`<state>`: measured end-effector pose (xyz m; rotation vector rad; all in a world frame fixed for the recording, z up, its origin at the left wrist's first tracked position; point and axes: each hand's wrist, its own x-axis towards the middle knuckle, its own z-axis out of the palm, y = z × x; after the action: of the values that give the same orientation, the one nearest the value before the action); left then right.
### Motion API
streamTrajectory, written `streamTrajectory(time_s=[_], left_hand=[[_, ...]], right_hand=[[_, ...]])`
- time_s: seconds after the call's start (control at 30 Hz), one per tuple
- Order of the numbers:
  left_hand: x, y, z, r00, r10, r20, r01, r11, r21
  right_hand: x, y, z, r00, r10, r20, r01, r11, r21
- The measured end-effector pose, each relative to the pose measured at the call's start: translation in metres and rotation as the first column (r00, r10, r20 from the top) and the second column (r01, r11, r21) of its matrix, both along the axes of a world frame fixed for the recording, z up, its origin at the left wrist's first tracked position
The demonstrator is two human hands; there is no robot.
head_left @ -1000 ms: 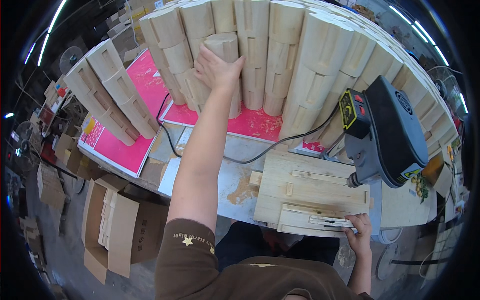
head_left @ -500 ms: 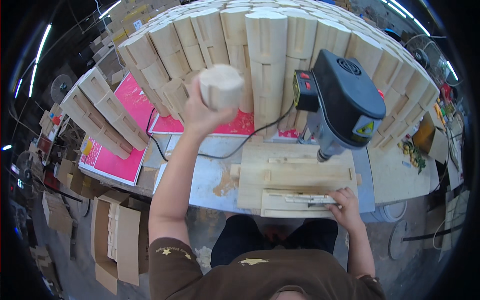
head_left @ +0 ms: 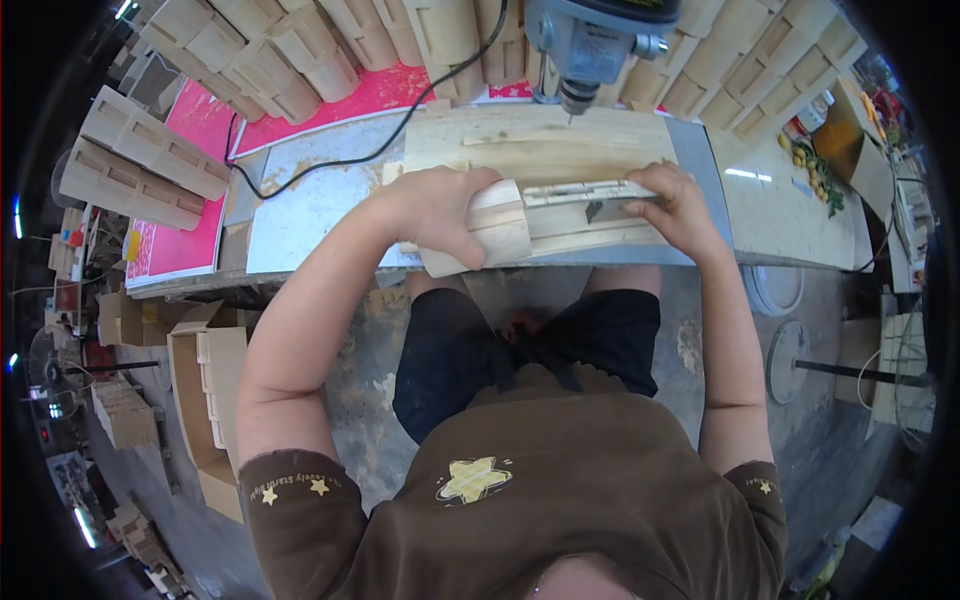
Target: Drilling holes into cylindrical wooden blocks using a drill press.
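My left hand (head_left: 435,212) is wrapped around a pale wooden cylinder (head_left: 502,222) with a groove along its side. The cylinder lies on its side at the front edge of the bench, its right end against the left end of a narrow pale strip (head_left: 580,193). At the strip's other end, my right hand (head_left: 678,205) has thumb and fingers closed on it. A small dark metal piece (head_left: 594,211) shows just below the strip. Under these lies a light wooden board (head_left: 560,135). Beyond it stands a drill press (head_left: 590,50), its bit above the board's far edge.
Stacked wooden cylinders (head_left: 300,55) line the back on pink sheets (head_left: 175,245). More stacks (head_left: 140,165) stand at the left. A black cable (head_left: 400,125) crosses the bench. An open cardboard box (head_left: 225,480) sits on the floor at left. Small yellowish fruit (head_left: 815,165) lie at right.
My left hand has brought the cylinder down from in front of the stacks to the board, turning it onto its side. The right hand stays at the strip's end. The view has tilted down.
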<state>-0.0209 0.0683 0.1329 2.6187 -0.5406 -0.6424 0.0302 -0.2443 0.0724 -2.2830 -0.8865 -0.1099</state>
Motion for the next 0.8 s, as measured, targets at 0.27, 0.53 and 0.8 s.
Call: streamTrajectory(time_s=[0.27, 0.53, 0.8], left_hand=[[0.024, -0.006, -0.018, 0.979, 0.004, -0.203, -0.013, 0.999, -0.046], [0.031, -0.013, -0.024, 0.980, -0.022, -0.197, -0.004, 0.991, -0.134], [-0.048, -0.014, -0.109, 0.400, 0.917, 0.005, -0.234, 0.108, -0.966]], right_hand=[[-0.005, -0.005, -0.003, 1.000, 0.003, 0.020, -0.003, 1.000, -0.008], [-0.005, -0.003, -0.003, 0.998, 0.005, 0.069, -0.004, 1.000, -0.016], [-0.013, -0.003, -0.002, 0.989, -0.032, 0.146, 0.038, 0.998, -0.039]])
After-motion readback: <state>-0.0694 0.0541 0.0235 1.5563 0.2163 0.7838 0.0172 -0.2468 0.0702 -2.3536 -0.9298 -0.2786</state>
